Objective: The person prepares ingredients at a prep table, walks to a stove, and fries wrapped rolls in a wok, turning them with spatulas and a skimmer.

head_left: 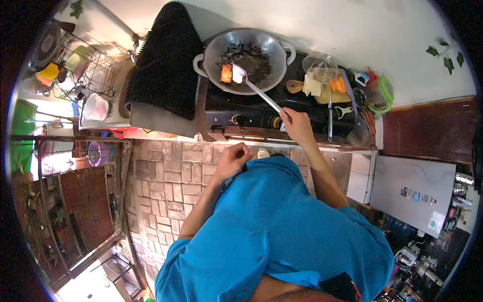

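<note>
My right hand (pixel 298 126) is wrapped round the handle of a long metal spatula (pixel 262 94). The spatula's head reaches into a two-handled wok (pixel 279 70) on the black stove (pixel 221 113). Against the head, at its left, sits a golden-brown fried block (pixel 226 74), perhaps tofu; whether it rests on the spatula or only touches it I cannot tell. Dark bits and a shallow layer of what looks like oil cover the wok's bottom. My left hand (pixel 234 160) hovers before my belly, fingers curled in, with nothing visible in them.
Right of the wok lie a wooden board (pixel 329 99) with pale slices (pixel 312 85) and orange strips (pixel 338 84), a wire skimmer (pixel 329 113) and a peeler (pixel 343 111). A black ridged sheet (pixel 163 65) stands at left, near the sink (pixel 118 113) and dish rack (pixel 90 65).
</note>
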### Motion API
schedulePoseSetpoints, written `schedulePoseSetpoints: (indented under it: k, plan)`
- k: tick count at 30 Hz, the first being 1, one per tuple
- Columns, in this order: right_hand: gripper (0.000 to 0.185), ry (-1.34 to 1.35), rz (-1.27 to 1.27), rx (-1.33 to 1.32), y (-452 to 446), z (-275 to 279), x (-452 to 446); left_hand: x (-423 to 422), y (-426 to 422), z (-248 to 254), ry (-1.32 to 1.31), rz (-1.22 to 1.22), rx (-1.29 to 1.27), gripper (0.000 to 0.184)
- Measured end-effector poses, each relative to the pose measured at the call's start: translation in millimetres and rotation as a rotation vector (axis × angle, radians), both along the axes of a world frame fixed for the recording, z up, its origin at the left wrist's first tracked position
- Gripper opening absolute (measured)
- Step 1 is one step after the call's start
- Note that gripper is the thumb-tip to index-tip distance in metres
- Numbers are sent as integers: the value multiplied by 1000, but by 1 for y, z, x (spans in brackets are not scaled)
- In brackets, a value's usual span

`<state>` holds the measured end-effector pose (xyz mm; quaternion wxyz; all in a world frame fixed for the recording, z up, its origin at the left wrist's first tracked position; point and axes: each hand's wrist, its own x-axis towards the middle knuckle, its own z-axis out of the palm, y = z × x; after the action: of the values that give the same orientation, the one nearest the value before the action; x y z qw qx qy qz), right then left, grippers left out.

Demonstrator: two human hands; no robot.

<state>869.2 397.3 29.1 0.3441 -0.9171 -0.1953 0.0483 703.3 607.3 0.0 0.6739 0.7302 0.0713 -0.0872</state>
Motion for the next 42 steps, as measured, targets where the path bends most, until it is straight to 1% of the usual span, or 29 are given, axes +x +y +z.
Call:
schedulePoseSetpoints:
  k: [2, 3, 4, 6, 7, 9, 10, 11, 12, 13, 15, 16, 17, 21, 23, 25, 29, 32, 33, 35, 36, 37, 38, 39, 40, 42]
  plan:
    - [29, 47, 52, -29, -1, 1, 3, 3, -9, 0, 16, -37, -10, 18]
    - [28, -14, 59, 24, -1, 0, 3, 4, -13, 2, 31, -61, -17, 17]
    - [28, -11, 59, 24, 0, 0, 3, 6, -15, 5, 33, -61, -16, 17]
    - [24, -38, 57, 73, 0, 1, 5, 11, -19, 9, 25, -173, 110, 17]
    - [24, -37, 56, 73, 0, 2, 6, 12, -20, 8, 26, -173, 110, 17]
    - [24, 34, 61, 29, 0, 5, 6, 15, -22, 5, 71, -259, 209, 22]
    - [24, 39, 62, 29, 0, 7, 6, 14, -22, -4, 76, -258, 208, 22]
    - [27, 65, 51, 28, 1, 11, 5, 12, -23, -18, 5, -236, 209, 21]
    - [30, 91, 41, 27, 1, 12, 5, 13, -24, -19, -66, -213, 209, 21]
    - [30, 95, 47, 28, 0, 8, 6, 17, -23, -21, -61, -208, 209, 21]
    - [29, -4, 32, 48, -1, -4, 10, 32, -19, -24, 404, -20, 853, 29]
    - [29, 2, 39, 48, 0, -1, 10, 34, -11, -33, 280, 141, 833, 37]
    - [29, 27, 50, 51, 1, 3, 11, 44, -2, -60, 255, 184, 812, 41]
    - [29, 54, 65, 67, 0, 8, 14, 70, 7, -76, 231, 151, 894, 46]
    - [29, 57, 50, 74, -1, 12, 15, 81, 9, -88, 330, 73, 978, 50]
    - [29, 80, 81, 9, -2, 14, 18, 86, 10, -83, 341, 63, 994, 51]
    - [28, 118, 57, 22, -2, 12, 17, 88, 9, -81, 373, 83, 994, 52]
    - [29, 68, 53, 13, -4, 8, 19, 87, 4, -66, 373, 3, 1052, 50]
    - [29, 72, 56, 20, -4, 8, 20, 91, 0, -75, 417, -159, 1025, 45]
    - [30, 89, 52, 8, -4, 10, 21, 95, -25, -81, 168, -395, 939, 38]
    - [30, 90, 49, 9, -3, 8, 23, 99, -43, -60, 62, -396, 853, 35]
    - [29, 32, 75, 35, -4, 6, 25, 106, -64, -38, -42, -398, 765, 34]
    - [28, -25, 98, 57, -5, 4, 28, 120, -82, -59, -339, -296, 703, 36]
    - [27, -21, 96, 40, -5, 8, 28, 137, -98, -86, -631, -188, 624, 39]
    - [27, -22, 88, 34, -5, 7, 32, 152, -111, -97, -635, -194, 616, 39]
    - [29, -147, 156, -79, -5, 3, 41, 181, -134, -108, -163, 41, 225, 51]
